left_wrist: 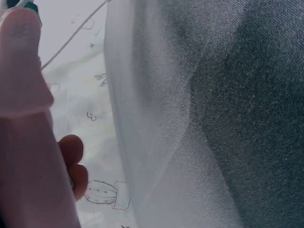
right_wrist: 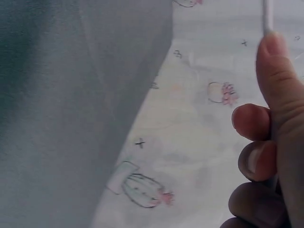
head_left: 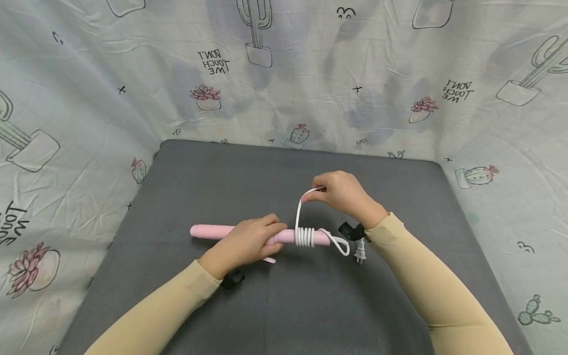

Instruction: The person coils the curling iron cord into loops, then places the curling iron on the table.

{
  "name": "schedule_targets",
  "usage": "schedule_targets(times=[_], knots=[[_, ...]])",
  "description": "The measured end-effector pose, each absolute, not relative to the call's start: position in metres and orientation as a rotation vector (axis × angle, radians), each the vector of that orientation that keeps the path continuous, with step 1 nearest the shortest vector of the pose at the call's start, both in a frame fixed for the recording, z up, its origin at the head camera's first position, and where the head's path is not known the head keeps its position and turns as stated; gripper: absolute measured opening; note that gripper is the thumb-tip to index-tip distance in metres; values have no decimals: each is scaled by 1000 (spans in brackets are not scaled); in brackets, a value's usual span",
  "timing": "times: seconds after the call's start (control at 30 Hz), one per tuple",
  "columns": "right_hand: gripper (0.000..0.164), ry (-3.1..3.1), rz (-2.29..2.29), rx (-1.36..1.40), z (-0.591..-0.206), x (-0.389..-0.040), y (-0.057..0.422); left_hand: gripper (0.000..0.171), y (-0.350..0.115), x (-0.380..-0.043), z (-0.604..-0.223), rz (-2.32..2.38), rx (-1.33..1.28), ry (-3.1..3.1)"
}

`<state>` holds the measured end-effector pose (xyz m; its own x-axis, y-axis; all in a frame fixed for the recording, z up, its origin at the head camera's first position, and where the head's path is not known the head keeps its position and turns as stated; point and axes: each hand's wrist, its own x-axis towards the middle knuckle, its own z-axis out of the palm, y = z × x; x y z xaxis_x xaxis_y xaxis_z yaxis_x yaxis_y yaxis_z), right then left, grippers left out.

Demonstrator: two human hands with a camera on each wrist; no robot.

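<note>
Gripping pink rod (head_left: 286,237) in left hand (head_left: 252,240), pinching white cord (head_left: 304,237) (coiled round rod) in right hand (head_left: 343,193), over gray table (head_left: 266,310).

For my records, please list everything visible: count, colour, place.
Long pink rod-shaped tool: one, pink, in left hand
Thin white cord: one, white, coiled round tool
White two-pronged plug: one, white, right of tool
Grey cloth-covered table: one, grey, below
White cactus-print fabric: count unclear, white, beside, behind table
Beige sleeves: two, beige, in foreground
Black wrist devices: two, black, beside sleeves
Left hand: one, bare, gripping tool
Right hand: one, bare, pinching cord
</note>
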<state>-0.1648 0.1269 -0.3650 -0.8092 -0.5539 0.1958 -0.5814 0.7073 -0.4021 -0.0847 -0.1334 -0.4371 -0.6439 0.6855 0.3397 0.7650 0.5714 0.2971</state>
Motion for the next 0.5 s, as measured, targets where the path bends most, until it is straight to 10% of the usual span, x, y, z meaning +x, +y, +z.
schedule_targets(times=[0.5], knots=[[32,-2875,1080,1042,-409,-166,118,28,-136,-94,-425,-960,-949,-2511]])
